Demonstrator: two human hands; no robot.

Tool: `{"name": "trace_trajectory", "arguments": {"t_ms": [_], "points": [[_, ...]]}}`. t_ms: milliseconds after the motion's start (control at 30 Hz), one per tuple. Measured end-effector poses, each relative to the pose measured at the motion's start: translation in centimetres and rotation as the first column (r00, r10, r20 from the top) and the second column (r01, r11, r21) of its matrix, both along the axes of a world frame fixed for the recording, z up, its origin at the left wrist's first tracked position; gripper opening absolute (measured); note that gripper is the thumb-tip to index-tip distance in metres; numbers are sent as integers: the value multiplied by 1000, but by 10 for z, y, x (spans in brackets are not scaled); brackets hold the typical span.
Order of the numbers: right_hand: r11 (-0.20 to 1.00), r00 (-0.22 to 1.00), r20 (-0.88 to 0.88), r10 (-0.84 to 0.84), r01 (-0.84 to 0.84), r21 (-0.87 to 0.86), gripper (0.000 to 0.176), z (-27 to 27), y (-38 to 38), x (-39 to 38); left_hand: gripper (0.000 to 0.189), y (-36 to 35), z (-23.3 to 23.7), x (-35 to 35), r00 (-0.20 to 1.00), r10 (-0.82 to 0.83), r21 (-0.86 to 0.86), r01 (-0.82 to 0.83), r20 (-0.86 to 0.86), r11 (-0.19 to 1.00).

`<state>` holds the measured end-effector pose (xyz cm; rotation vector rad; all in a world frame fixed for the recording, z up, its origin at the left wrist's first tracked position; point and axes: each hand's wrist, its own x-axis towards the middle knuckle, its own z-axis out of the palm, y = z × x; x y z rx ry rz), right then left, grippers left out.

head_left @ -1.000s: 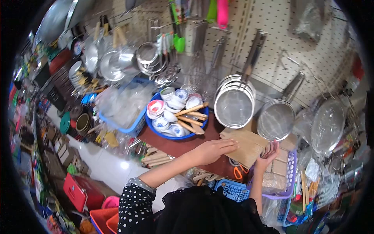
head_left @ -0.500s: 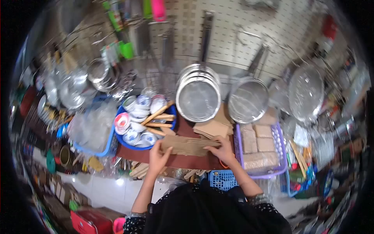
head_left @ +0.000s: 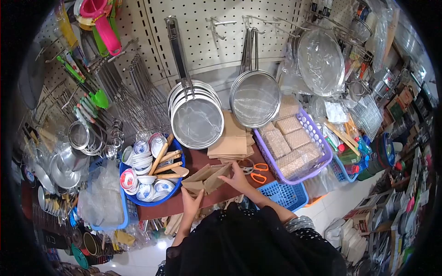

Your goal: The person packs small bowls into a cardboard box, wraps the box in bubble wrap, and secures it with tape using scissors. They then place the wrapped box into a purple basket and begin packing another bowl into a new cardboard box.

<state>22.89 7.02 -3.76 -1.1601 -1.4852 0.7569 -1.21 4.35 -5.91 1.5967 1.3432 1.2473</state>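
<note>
A folded piece of brown cardboard (head_left: pixel 209 177) is held low over the dark red tabletop (head_left: pixel 159 211), its panels standing up at an angle. My left hand (head_left: pixel 191 201) grips its left lower end, with the thumb on the near side. At the right end, my right hand (head_left: pixel 236 178) pinches the cardboard between thumb and fingers. Orange-handled scissors (head_left: pixel 258 173) lie just right of my right hand. Behind the cardboard is a stack of flat cardboard sheets (head_left: pixel 229 145).
A blue basin (head_left: pixel 180 177) of small bowls and wooden-handled utensils stands left. To the right sits a purple basket (head_left: pixel 324 158) of bubble-wrapped blocks. Strainers (head_left: pixel 198 122) hang from the pegboard (head_left: pixel 207 50) ahead. A blue basket (head_left: pixel 287 198) is near my right forearm.
The view has swung to the right. The cardboard, flatter and level before, is now bent into upright panels and tilted, its right end higher. Both hands keep their hold. The scissors show more fully.
</note>
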Motion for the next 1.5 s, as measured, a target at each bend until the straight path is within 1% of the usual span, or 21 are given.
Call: {"name": "trace_trajectory", "arguments": {"t_ms": [67,100,200,233,300,367,467,500,533,600,667,700,800,833,933,967,1067,1167,1267,1367,1500], "points": [[999,999,31,31,-30,-36,67,4,-5,-1,69,2,-6,2,997,-50,-42,53,56,998],[998,998,11,54,-53,-41,70,5,-6,-2,86,3,0,0,984,-136,-137,151,114,979],[994,993,-64,101,-104,-41,77,-2,-5,-5,112,2,12,4,983,-184,-29,184,22,982],[993,989,-106,105,-110,-43,79,-1,-6,-6,130,0,12,6,985,-172,-31,172,9,985],[984,981,-141,132,-147,-98,86,10,-13,-9,130,-1,9,12,984,-175,7,174,31,985],[977,981,-58,183,-189,-103,86,8,-23,-11,125,0,2,15,984,-176,64,173,36,983],[966,967,74,243,-235,-105,85,23,-36,-12,119,5,-7,14,977,-194,2,194,88,981],[967,965,99,243,-233,-101,85,21,-39,-11,109,3,-1,14,954,-221,-25,231,204,973],[968,962,125,243,-232,-97,85,22,-39,-9,108,2,5,12,949,-253,-39,264,187,964],[971,959,165,230,-215,-105,78,33,-37,-3,105,3,14,5,936,-315,-68,329,154,942],[981,954,228,195,-185,-66,74,59,-34,1,104,-2,22,3,936,-300,-97,321,183,942],[992,966,236,107,-119,35,58,75,-32,-3,104,-4,22,3,931,-297,-109,325,211,940],[966,916,353,191,-240,99,37,95,-16,-7,107,-6,13,0,933,-275,-117,307,233,944],[960,882,409,235,-276,44,25,106,-12,-13,107,-5,8,-1,934,-273,-103,302,230,948],[872,769,531,355,-478,109,25,97,5,-24,109,-6,3,-4,946,-249,-113,276,206,955],[843,706,580,407,-535,60,35,89,12,-26,110,-8,3,-4,952,-237,-126,264,196,956],[841,491,763,420,-527,-124,53,117,12,-37,110,-8,10,-5,957,-226,-120,250,183,961],[808,383,794,471,-548,-215,76,124,13,-41,107,-8,10,-3,914,-239,-154,301,326,941],[802,290,849,442,-551,-230,95,107,16,-47,107,-9,17,-3,939,-250,-130,286,237,949],[832,193,912,361,-509,-221,108,83,13,-55,110,-6,-5,-5,927,-233,-149,286,293,947],[856,227,934,276,-500,-132,117,64,13,-62,111,-8,13,0,928,-196,-158,255,316,954]]}}
